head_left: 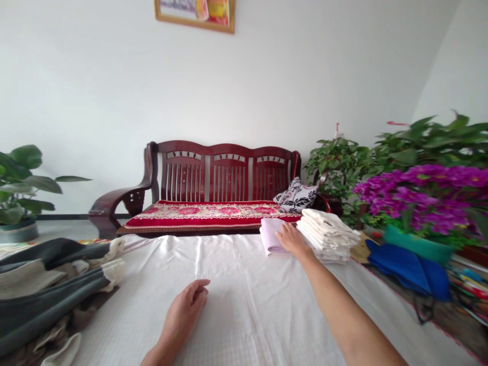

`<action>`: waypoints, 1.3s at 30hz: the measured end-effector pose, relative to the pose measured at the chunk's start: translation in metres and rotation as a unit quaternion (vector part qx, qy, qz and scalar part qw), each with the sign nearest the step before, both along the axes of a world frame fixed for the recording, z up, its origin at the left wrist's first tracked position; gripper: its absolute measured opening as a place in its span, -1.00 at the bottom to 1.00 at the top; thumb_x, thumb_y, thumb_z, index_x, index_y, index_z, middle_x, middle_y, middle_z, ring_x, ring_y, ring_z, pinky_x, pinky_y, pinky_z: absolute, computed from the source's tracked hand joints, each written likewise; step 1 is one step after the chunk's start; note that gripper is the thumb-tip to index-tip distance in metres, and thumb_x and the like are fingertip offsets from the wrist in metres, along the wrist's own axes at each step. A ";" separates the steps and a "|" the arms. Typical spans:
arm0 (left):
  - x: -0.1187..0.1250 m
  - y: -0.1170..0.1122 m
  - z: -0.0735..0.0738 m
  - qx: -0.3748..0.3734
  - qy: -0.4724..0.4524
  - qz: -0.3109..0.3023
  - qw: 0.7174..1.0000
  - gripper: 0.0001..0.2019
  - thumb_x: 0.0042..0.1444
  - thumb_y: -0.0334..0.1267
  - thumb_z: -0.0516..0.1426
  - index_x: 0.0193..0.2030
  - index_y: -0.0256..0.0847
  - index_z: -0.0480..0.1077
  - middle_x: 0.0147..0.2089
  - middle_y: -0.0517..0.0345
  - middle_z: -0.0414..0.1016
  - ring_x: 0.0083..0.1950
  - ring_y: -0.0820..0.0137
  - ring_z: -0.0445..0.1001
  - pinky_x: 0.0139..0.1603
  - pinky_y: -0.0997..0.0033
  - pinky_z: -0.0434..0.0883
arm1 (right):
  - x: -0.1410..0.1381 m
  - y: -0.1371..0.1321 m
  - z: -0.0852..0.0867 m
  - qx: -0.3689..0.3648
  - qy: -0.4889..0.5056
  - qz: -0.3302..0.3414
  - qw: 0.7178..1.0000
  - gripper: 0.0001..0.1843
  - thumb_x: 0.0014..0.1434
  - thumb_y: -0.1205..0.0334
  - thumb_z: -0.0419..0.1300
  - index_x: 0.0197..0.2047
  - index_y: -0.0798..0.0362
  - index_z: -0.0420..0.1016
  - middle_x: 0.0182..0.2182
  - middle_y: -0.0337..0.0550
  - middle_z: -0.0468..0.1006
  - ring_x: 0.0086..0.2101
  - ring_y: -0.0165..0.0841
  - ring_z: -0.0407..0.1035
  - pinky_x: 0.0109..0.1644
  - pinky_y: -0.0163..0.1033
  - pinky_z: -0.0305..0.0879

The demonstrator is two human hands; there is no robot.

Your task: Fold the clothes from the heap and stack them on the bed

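Observation:
A folded lilac cloth point(270, 235) lies at the far right part of the white-covered table. My right hand point(293, 240) reaches out and rests on its right side, fingers extended over the top; the thumb is hard to make out. Just right of that hand stands a stack of folded white cloths point(326, 235). My left hand point(187, 303) is above the white sheet point(236, 300), nearer to me, with the index finger stretched out and the other fingers loosely bent. Nothing shows in it.
Heaped grey and beige clothes point(49, 295) lie at the left. At the right are a blue fabric item point(409, 269), a teal planter point(417, 245) and purple flowers point(427, 198). Behind the table stands a dark red wooden bench point(229, 173) with a patterned cushion point(297, 195).

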State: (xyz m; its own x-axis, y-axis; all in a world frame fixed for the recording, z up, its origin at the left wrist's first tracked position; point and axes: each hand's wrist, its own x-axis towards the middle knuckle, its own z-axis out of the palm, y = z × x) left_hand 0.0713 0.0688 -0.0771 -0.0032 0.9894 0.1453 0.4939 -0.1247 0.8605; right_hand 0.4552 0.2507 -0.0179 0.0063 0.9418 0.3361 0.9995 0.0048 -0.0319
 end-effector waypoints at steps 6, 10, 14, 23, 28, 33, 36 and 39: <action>0.000 0.000 0.000 -0.007 0.007 0.008 1.000 -0.58 0.15 -0.02 0.03 0.00 -0.17 0.53 -0.16 0.09 0.64 -0.13 0.23 0.59 -0.07 0.32 0.44 | 0.012 -0.001 -0.020 0.004 0.004 0.047 0.999 -0.55 0.34 0.11 0.03 0.21 0.02 0.46 0.34 0.06 0.32 0.38 -0.13 0.02 0.41 0.02 -0.07; -0.001 -0.001 0.002 0.000 0.020 0.003 1.000 -0.58 0.16 -0.02 0.03 -0.01 -0.16 0.54 -0.12 0.09 0.65 -0.09 0.21 0.60 -0.03 0.31 0.45 | 0.011 0.002 -0.024 0.012 0.012 0.046 0.999 -0.51 0.34 0.11 0.01 0.23 0.10 0.44 0.32 0.13 0.35 0.36 -0.09 0.06 0.40 0.10 -0.05; -0.001 -0.001 0.003 0.013 0.032 0.004 0.999 -0.60 0.16 -0.03 0.03 -0.04 -0.14 0.56 -0.09 0.09 0.66 -0.05 0.20 0.60 0.01 0.30 0.45 | 0.015 0.005 -0.012 0.013 0.011 0.061 0.998 -0.58 0.31 0.19 0.03 0.16 0.01 0.51 0.24 0.00 0.46 0.31 -0.17 0.18 0.37 0.02 0.05; -0.001 0.001 0.001 0.022 0.036 0.004 0.999 -0.65 0.15 -0.11 0.05 -0.07 -0.13 0.57 -0.11 0.09 0.66 -0.06 0.22 0.60 0.01 0.32 0.45 | -0.010 -0.024 -0.016 0.069 -0.012 0.044 0.997 -0.43 0.40 0.07 -0.09 0.37 0.10 0.29 0.37 0.06 0.28 0.39 -0.09 -0.03 0.45 0.17 -0.26; -0.001 0.000 0.002 0.018 0.036 -0.005 0.999 -0.66 0.17 -0.11 0.05 -0.06 -0.12 0.57 -0.12 0.11 0.66 -0.06 0.22 0.60 -0.01 0.34 0.45 | -0.009 -0.028 -0.028 0.054 -0.030 0.089 0.994 -0.48 0.38 0.12 -0.04 0.34 0.00 0.35 0.34 -0.01 0.34 0.37 -0.12 0.04 0.47 0.13 -0.32; 0.000 0.001 0.004 0.015 0.043 0.001 0.999 -0.66 0.15 -0.12 0.04 -0.07 -0.12 0.57 -0.12 0.11 0.66 -0.06 0.24 0.60 -0.01 0.36 0.44 | -0.007 -0.025 -0.021 0.041 -0.018 0.085 0.995 -0.51 0.36 0.18 0.01 0.31 -0.04 0.38 0.31 -0.02 0.37 0.34 -0.09 0.11 0.46 0.17 -0.21; 0.000 0.002 0.004 0.005 0.035 -0.004 0.999 -0.65 0.15 -0.13 0.03 -0.07 -0.14 0.57 -0.17 0.11 0.66 -0.11 0.23 0.60 -0.05 0.35 0.43 | -0.021 -0.039 -0.012 0.047 -0.013 0.080 0.996 -0.53 0.37 0.18 0.00 0.29 0.00 0.40 0.30 0.05 0.38 0.35 -0.07 0.10 0.45 0.15 -0.15; -0.001 0.003 0.003 0.006 0.028 -0.011 1.000 -0.66 0.15 -0.14 0.03 -0.08 -0.15 0.56 -0.21 0.13 0.65 -0.17 0.26 0.60 -0.10 0.37 0.43 | -0.048 -0.070 -0.010 0.070 -0.012 0.095 0.993 -0.51 0.41 0.15 -0.05 0.33 0.02 0.35 0.35 0.00 0.32 0.39 -0.13 0.02 0.47 0.12 -0.18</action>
State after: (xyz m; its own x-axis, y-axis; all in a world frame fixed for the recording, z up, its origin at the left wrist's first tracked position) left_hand 0.0705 0.0720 -0.0744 0.0274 0.9872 0.1574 0.5378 -0.1473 0.8301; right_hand 0.4072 0.1807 -0.0277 -0.1769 0.8694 0.4614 0.9805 0.1965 0.0058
